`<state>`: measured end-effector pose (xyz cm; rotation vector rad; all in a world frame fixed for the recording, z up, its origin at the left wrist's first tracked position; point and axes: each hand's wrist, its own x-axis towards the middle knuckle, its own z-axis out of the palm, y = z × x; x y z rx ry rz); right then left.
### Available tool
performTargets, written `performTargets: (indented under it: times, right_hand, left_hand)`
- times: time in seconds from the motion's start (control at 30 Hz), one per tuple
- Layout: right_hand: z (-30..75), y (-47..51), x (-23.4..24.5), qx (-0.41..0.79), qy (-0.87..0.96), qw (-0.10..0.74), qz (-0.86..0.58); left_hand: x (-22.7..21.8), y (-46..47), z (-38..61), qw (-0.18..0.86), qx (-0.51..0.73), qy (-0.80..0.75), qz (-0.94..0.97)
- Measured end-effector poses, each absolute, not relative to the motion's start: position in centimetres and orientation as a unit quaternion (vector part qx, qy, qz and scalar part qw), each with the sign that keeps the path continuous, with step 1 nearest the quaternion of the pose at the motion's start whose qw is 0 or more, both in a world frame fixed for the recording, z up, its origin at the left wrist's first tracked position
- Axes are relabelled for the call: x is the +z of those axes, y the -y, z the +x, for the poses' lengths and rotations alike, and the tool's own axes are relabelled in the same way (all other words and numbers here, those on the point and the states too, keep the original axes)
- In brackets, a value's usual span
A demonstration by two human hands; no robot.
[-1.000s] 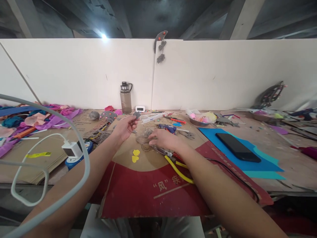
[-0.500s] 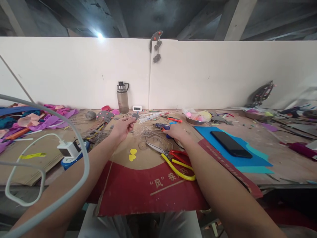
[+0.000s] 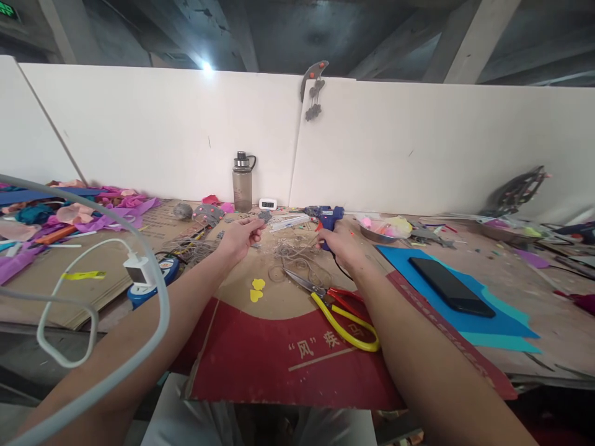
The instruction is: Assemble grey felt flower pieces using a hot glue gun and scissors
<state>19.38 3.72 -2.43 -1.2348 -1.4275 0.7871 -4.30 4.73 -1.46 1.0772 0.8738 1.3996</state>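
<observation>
My left hand point(image 3: 240, 238) pinches a small grey cut-out piece point(image 3: 265, 216) between thumb and fingers, held just above the cardboard sheet point(image 3: 279, 347). My right hand point(image 3: 338, 241) is wrapped round the grip of a blue glue gun point(image 3: 325, 214), lifted upright off the bench. Between the two hands lies a tangle of thin wire point(image 3: 297, 260). Yellow-handled scissors point(image 3: 341, 316) and red-handled pliers point(image 3: 346, 298) lie just below my right wrist. Two yellow heart shapes point(image 3: 256, 289) sit on the cardboard under my left forearm.
A water bottle point(image 3: 242, 182) and small white timer point(image 3: 268, 203) stand by the white back panel. A black phone point(image 3: 450, 286) lies on blue sheets point(image 3: 493, 310) at right. Purple and pink scraps point(image 3: 93, 210), a white charger with cable point(image 3: 137, 270) and a metal bowl point(image 3: 379, 230) crowd the bench.
My right hand left the wire pile, moved right to the blue glue gun, closed on it and raised it upright. The left hand kept hold of the grey piece.
</observation>
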Motion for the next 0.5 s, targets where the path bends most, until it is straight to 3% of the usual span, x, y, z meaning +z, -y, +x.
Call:
performTargets:
  times: [0.2, 0.5]
  right_hand:
    - [17.2, -1.1, -0.6, 0.375, 0.634, 0.526, -0.425]
    - [16.4, -0.4, -0.6, 0.342, 0.696, 0.492, -0.395]
  left_hand:
    - [-1.2, -4.3, -4.2, 0.537, 0.599, -0.384, 0.452]
    - [-0.9, -3.9, -4.0, 0.534, 0.600, -0.389, 0.451]
